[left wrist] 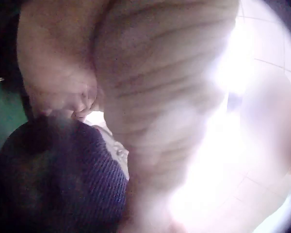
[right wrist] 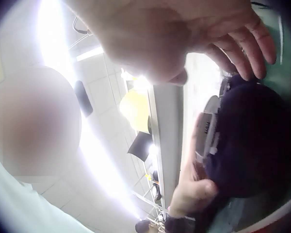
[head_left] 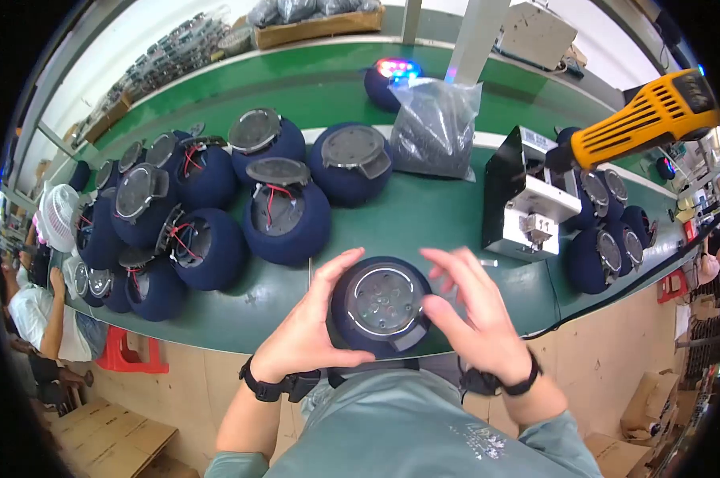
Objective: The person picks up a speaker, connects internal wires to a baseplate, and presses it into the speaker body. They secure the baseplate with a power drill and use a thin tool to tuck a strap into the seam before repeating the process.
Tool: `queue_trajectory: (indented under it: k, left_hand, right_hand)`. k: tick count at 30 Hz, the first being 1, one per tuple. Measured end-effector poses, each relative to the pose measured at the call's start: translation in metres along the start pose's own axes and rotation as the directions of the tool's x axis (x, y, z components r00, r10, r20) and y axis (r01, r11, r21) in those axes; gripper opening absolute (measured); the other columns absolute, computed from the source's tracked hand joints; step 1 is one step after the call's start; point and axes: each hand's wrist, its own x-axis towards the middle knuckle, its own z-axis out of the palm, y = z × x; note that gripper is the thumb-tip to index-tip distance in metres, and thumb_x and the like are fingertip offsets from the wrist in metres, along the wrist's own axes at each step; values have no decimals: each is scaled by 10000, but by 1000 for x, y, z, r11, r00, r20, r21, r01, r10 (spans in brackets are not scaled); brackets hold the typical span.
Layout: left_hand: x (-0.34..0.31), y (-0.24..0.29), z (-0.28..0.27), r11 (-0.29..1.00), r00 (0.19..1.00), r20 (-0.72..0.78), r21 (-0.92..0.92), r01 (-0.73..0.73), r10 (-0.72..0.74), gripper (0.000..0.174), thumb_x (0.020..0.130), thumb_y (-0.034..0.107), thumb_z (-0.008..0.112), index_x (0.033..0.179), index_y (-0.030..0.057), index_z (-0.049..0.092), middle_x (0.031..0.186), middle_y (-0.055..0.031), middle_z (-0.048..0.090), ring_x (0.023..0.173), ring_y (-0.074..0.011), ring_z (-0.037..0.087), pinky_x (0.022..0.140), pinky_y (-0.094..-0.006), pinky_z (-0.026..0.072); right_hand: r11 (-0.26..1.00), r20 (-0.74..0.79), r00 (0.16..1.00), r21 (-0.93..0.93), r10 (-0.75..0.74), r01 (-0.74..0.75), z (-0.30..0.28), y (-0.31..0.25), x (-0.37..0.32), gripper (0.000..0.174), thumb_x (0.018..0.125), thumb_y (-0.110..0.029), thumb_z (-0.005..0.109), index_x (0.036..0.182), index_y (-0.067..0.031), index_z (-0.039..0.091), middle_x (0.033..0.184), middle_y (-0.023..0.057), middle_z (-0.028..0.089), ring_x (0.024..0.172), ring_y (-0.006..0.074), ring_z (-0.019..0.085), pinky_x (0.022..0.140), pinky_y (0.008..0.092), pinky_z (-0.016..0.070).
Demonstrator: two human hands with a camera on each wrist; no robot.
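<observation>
A round navy fabric-covered unit sits at the table's near edge, its clear-covered circular face up and a small grey tab at the lower right. My left hand holds it from the left, fingertips at the far rim and thumb at the near rim. In the right wrist view, the left thumb lies against the ball's side. My right hand is at the right side with fingers spread and extended, the thumb tip right at the rim. The left wrist view shows ribbed navy fabric beside the palm.
Several similar navy balls stand at the left, some with lids lifted and red wires showing. A yellow power tool is above a metal fixture at the right. Behind are a plastic bag and a lit ball.
</observation>
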Motion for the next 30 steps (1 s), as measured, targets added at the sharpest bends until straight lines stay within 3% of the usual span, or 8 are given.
queue_trajectory:
  k: [4, 8, 11, 15, 18, 23, 26, 30]
  left_hand:
    - [-18, 13, 9, 990, 961, -261, 126, -64, 96, 1256, 637, 218, 1067, 1659, 95, 347, 1693, -192, 363, 1534, -349, 457, 1212, -488, 466]
    - [-43, 19, 3, 982, 909, -388, 162, -96, 152, 995, 668, 212, 1068, 1500, 65, 543, 1367, -138, 663, 1019, -159, 678, 707, -285, 532]
    - [-37, 45, 8, 847, 944, -131, -492, 202, -302, 716, 844, 136, 956, 1440, 22, 576, 1114, -103, 792, 918, -151, 748, 748, -287, 570]
    - [-9, 41, -9, 984, 999, 36, -173, 34, -28, 676, 913, 0, 865, 1504, 3, 536, 1171, -96, 757, 1012, -93, 703, 766, -243, 559]
    - [32, 73, -46, 997, 951, 299, 11, 81, -80, 704, 910, -19, 861, 1529, 13, 528, 1163, -68, 753, 1022, -78, 689, 818, -237, 553]
    - [33, 64, -29, 903, 943, -49, -308, 299, -329, 757, 899, -68, 837, 1552, 29, 466, 1110, -51, 739, 990, -90, 688, 785, -244, 555]
    - [20, 61, -25, 866, 914, -92, -370, 337, -395, 605, 930, -97, 794, 1463, 1, 526, 1139, -67, 745, 1048, -115, 699, 837, -288, 583]
    - [39, 53, -44, 941, 955, 168, -195, 276, -245, 502, 978, -57, 763, 1452, -24, 599, 1123, -48, 734, 1011, -88, 683, 862, -259, 570]
  right_hand:
    - [995, 187, 982, -91, -30, 48, 10, 3, 38, 293, 1023, -174, 785, 1203, 4, 639, 1039, 79, 676, 982, 171, 695, 810, 337, 570]
    - [562, 403, 798, 567, 448, -602, -7, -13, 23, 220, 1006, -49, 796, 1023, -58, 577, 886, -8, 701, 696, 66, 679, 583, 252, 590]
    - [278, 435, 804, 779, 405, -561, 14, -12, -13, 242, 1021, -65, 788, 1017, -48, 547, 919, 32, 735, 762, 150, 742, 736, 348, 677]
    - [539, 620, 692, 464, 369, -703, 4, -32, -9, 222, 1015, -52, 792, 1128, -24, 603, 925, 46, 745, 783, 130, 744, 735, 305, 633]
    - [941, 162, 970, 257, 184, -221, 3, -23, 17, 301, 1023, -72, 785, 1283, -2, 650, 1028, 68, 757, 791, 40, 695, 629, 219, 481]
    - [417, 292, 852, 773, 435, -478, 21, -7, 13, 466, 1052, -1, 689, 1479, 4, 503, 1146, 90, 732, 842, 124, 734, 684, 250, 612]
    - [390, 543, 726, 614, 422, -686, 0, -25, 7, 478, 1041, 20, 696, 1468, 0, 482, 1204, 94, 713, 920, 132, 736, 759, 278, 629]
    - [675, 383, 897, 604, 220, -423, -5, -5, 18, 487, 1038, 23, 695, 1470, 12, 472, 1259, 97, 687, 1043, 143, 725, 895, 309, 613]
